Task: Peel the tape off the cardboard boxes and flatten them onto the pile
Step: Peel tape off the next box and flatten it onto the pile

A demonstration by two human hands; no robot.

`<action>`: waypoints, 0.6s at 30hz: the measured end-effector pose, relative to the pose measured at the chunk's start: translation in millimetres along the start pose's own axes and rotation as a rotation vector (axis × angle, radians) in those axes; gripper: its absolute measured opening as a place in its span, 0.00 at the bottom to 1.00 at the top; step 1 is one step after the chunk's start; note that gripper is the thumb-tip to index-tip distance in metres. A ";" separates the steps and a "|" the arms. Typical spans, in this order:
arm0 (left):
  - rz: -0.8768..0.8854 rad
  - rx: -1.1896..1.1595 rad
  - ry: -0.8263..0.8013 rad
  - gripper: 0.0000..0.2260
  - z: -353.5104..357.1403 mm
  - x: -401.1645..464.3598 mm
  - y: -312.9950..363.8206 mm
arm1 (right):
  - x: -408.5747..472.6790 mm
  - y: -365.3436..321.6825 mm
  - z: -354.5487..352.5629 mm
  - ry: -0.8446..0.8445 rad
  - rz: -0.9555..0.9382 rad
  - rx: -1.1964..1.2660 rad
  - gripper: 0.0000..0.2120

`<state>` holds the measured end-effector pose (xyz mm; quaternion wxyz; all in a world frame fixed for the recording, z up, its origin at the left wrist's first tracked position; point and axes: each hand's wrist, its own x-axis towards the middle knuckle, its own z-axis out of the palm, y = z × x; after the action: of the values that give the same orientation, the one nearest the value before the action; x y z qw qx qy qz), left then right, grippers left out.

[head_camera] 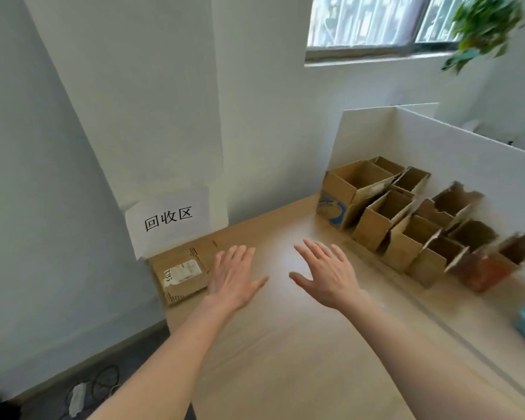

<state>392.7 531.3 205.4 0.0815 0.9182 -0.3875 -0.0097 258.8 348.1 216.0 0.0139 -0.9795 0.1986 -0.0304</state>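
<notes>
You are holding both hands flat and spread over the surface point(285, 344), the left hand point(235, 275) and the right hand point(325, 274) gripping nothing. The left one is hovering at the edge of the flattened pile point(179, 275), lying under the sign point(168, 219), probably to mark the drop spot. The boxes point(406, 219) are standing open, bunched along the partition point(467, 156) at your right, likely queued within reach.

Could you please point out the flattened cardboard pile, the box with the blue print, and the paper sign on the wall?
flattened cardboard pile point(181, 278): head view, on its white label.
box with the blue print point(334, 211): head view, on its printed side.
paper sign point(168, 220): head view, on the writing.
</notes>
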 end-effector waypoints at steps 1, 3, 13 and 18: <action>0.025 -0.001 0.014 0.35 -11.9 -13.2 30.8 | -27.3 17.7 -19.9 0.023 0.022 -0.013 0.35; 0.084 -0.005 0.053 0.35 -33.8 -47.5 94.2 | -89.7 54.1 -59.0 0.061 0.072 -0.031 0.36; 0.343 -0.168 0.226 0.36 -125.2 -234.2 390.8 | -423.1 220.6 -222.6 0.140 0.249 -0.093 0.36; 0.411 -0.201 0.258 0.35 -154.8 -277.3 496.9 | -526.6 283.0 -275.8 0.178 0.365 -0.057 0.36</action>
<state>-141.5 410.0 423.6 0.2211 0.8010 -0.5496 0.0861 -353.1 288.7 451.6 -0.0263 -0.9206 0.3742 -0.1081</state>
